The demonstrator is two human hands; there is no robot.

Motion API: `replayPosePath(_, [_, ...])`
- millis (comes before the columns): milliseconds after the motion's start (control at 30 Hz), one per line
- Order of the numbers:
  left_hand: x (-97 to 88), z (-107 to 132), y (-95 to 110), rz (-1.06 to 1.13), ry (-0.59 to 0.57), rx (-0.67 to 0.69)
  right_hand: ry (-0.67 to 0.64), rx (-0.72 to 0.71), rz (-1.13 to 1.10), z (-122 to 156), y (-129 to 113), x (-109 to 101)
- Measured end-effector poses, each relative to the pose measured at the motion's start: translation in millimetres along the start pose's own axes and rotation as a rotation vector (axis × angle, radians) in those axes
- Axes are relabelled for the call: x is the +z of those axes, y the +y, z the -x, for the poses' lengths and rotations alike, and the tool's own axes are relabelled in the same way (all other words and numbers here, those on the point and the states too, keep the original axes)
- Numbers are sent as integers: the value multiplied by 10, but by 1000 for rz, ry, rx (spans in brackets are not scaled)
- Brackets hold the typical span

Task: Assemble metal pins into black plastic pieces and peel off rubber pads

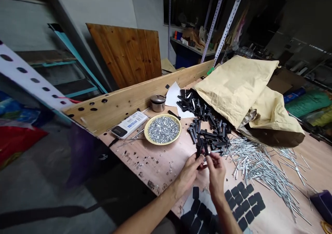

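My left hand [188, 174] and my right hand [216, 171] meet over the wooden table [155, 165], fingers pinched together on a small black plastic part [203, 157] held between them. Just beyond the fingertips lies a heap of the same black parts [207, 130]. To the right spreads a pile of thin metal rods [259, 161]. A yellow dish [163, 129] full of small silver nuts sits to the upper left of my hands. Flat black pads [243, 201] lie in rows near my right forearm.
A large tan paper sack [241, 89] lies open at the back right. A small metal tin [158, 103] and a white device [129, 124] sit by the wooden back rail [140, 95]. Loose nuts are scattered on the table; its left edge drops to the floor.
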State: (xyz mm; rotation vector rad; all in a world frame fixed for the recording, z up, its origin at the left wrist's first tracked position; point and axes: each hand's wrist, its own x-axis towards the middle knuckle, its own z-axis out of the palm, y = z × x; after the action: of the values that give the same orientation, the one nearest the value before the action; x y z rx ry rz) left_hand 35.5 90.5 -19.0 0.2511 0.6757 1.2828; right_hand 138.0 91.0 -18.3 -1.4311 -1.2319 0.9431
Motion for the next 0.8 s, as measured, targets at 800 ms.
replayPosePath(800, [-157, -633, -7, -45, 55, -55, -430, -441, 1574, -1534, -15, -51])
